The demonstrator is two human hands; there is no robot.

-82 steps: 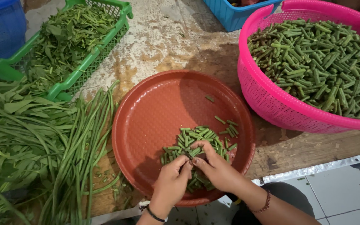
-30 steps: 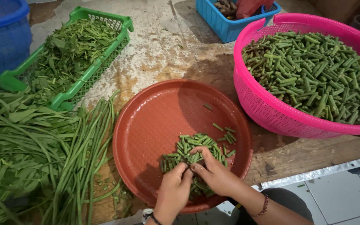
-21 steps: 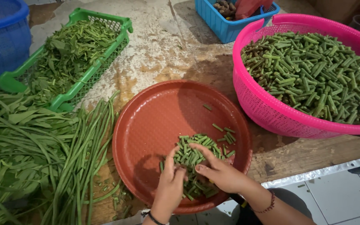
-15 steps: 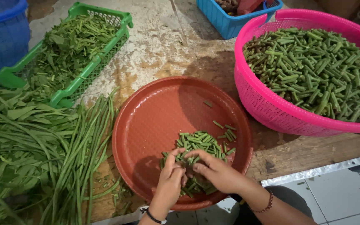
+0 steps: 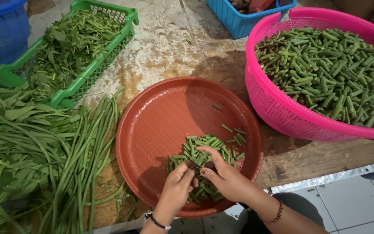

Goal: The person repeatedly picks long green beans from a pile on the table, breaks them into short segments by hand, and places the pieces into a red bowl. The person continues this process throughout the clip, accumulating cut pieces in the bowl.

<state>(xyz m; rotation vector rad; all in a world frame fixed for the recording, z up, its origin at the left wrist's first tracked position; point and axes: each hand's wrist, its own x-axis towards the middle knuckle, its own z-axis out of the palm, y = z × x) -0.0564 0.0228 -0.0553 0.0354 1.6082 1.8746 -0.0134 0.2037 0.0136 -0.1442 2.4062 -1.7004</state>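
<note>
Since half a second ago, both hands draw closer together over the cut bean pieces [image 5: 208,149]. Left hand [image 5: 176,186] and right hand [image 5: 226,177] pinch one piece between fingertips, at six o'clock in the red tray [image 5: 161,117].

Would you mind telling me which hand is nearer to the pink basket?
Right. The right hand lies on the cut beans, toward the pink basket; the left hand sits farther away beside it.
</note>
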